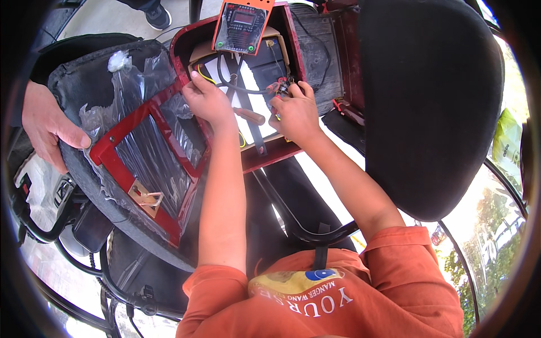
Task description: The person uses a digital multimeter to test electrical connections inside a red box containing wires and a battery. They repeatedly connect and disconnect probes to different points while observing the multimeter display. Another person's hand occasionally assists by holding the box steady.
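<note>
A battery unit (259, 67) with black straps, wires and terminals sits inside a red metal box (273, 160). My left hand (211, 104) is curled at the box's left part, beside a yellow wire (204, 75). A wooden-handled tool (251, 115) extends from just beside it; whether the hand grips this is hidden. My right hand (296, 112) pinches at a small cluster of red and metal parts (280, 88) by the right terminal, its fingertips partly hidden. An orange device (242, 28) with a screen rests on the box's upper edge, a black cable running down from it.
A tilted grey seat (107, 188) with torn plastic and a red frame (118, 169) lies left, gripped by another person's hand (53, 127). A large black cushion (428, 101) stands right. Black tubing (293, 228) runs below the box. A shoe (159, 17) shows at top.
</note>
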Action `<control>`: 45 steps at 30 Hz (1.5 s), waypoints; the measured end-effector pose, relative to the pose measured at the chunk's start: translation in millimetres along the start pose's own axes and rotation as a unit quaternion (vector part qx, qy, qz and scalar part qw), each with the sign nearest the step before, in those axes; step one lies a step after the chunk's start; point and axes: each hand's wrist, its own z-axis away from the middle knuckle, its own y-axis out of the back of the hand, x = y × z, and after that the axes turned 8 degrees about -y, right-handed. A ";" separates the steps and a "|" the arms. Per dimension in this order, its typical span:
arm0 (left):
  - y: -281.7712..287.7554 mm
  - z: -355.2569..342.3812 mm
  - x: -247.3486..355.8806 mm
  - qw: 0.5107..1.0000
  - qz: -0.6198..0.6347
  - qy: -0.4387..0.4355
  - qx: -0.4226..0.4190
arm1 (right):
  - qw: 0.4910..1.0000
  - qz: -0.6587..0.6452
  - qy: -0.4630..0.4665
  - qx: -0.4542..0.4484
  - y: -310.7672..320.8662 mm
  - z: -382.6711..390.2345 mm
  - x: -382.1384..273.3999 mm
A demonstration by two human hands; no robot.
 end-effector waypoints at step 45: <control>7.8 2.7 -4.6 0.999 0.012 -0.009 -0.045 | 0.990 0.007 -0.028 0.141 -24.5 15.5 10.8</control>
